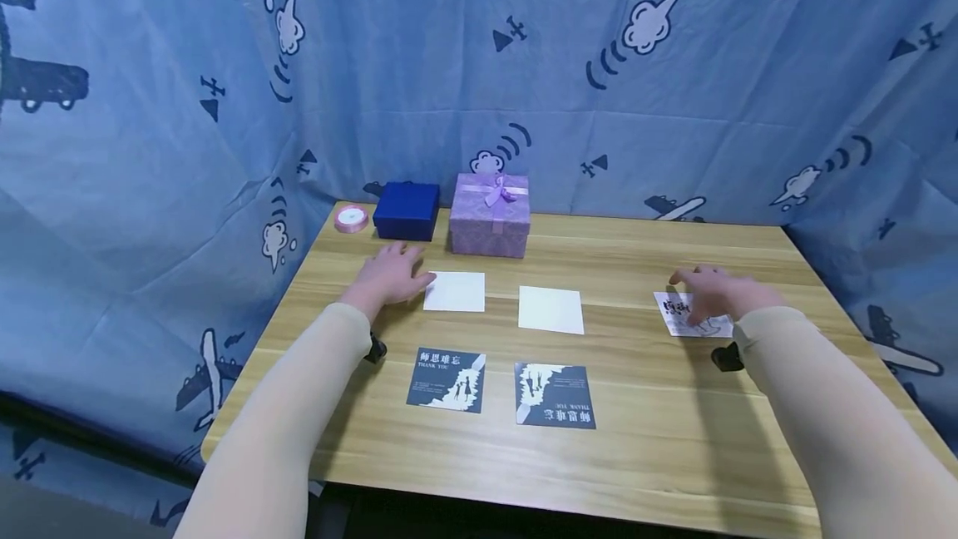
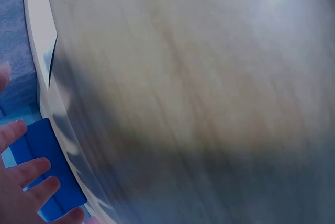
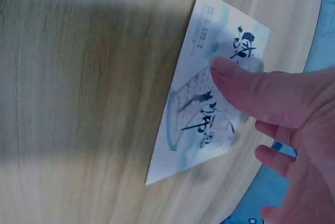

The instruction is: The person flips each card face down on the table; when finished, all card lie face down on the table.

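Observation:
My left hand [image 1: 389, 274] is spread over the table, its thumb by the left edge of a white card [image 1: 456, 292]; whether they touch I cannot tell. In the left wrist view its fingers [image 2: 37, 170] stand apart before a blue box [image 2: 60, 179]. My right hand [image 1: 722, 291] is over a printed white card [image 1: 674, 314]. From the right wrist, the thumb [image 3: 256, 90] lies across that card's face, the other fingers spread past its far edge. Another white card [image 1: 550, 309] and two dark "THANK YOU" cards, left [image 1: 437, 377] and right [image 1: 561, 398], lie flat between my arms.
Along the back of the wooden table [image 1: 636, 456] stand a pink ribbon roll [image 1: 350, 218], the blue box and a purple gift box [image 1: 488, 227] with a bow. A blue patterned curtain [image 1: 449, 48] hangs close behind. The table's front edge is near my forearms.

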`<state>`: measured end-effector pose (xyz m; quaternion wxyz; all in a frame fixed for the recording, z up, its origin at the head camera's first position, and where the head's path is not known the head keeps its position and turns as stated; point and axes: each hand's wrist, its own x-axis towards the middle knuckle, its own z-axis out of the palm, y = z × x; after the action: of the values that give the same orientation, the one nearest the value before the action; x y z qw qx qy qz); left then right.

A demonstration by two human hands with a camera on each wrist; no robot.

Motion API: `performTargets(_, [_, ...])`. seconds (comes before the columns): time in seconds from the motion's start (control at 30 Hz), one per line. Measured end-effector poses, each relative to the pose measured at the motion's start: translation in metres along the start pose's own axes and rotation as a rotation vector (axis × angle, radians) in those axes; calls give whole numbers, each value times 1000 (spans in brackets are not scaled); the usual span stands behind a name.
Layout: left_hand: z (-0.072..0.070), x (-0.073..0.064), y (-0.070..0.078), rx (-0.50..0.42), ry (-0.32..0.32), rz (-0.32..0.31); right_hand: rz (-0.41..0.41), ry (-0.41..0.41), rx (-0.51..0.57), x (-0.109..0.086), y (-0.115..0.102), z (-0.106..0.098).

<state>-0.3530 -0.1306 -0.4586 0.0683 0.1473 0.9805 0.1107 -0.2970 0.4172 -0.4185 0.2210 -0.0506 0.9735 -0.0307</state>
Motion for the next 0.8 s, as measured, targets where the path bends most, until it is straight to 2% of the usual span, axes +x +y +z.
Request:
performTargets(0.13, [1,-1,2,-3,-12,-4,36,16,-41,-4,-2,0])
performTargets(0.27, [1,-1,4,-1,-11,-11,38,33,-34,-4,-4,2])
performTargets(0.57, [-2,-1,12,-4,-11,21,26,30,-19,-4,5,7])
performTargets(0.8, [2,-4,8,-8,7,10,-40,71,-1,3,5,5])
